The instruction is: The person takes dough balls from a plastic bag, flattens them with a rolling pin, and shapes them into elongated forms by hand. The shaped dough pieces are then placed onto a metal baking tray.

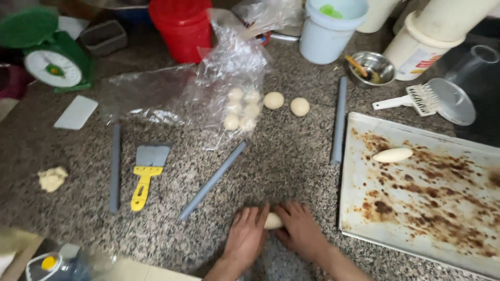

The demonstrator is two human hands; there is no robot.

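Observation:
My left hand (245,237) and my right hand (301,230) lie flat on the speckled granite counter (291,156), side by side, both pressing on one pale piece of dough (272,221) that shows between them. A shaped oblong dough piece (392,154) rests on the stained metal baking tray (427,198) to the right. Two dough balls (286,103) sit bare on the counter farther back. Several more dough balls (240,109) lie under a clear plastic sheet (208,83).
Three grey rods lie on the counter (115,167), (212,180), (339,119). A yellow-handled scraper (146,173), a dough scrap (52,178), a green scale (49,52), a red container (182,28), a pale blue bucket (329,28), a small steel bowl (372,67) and a white brush (411,99) surround the work spot.

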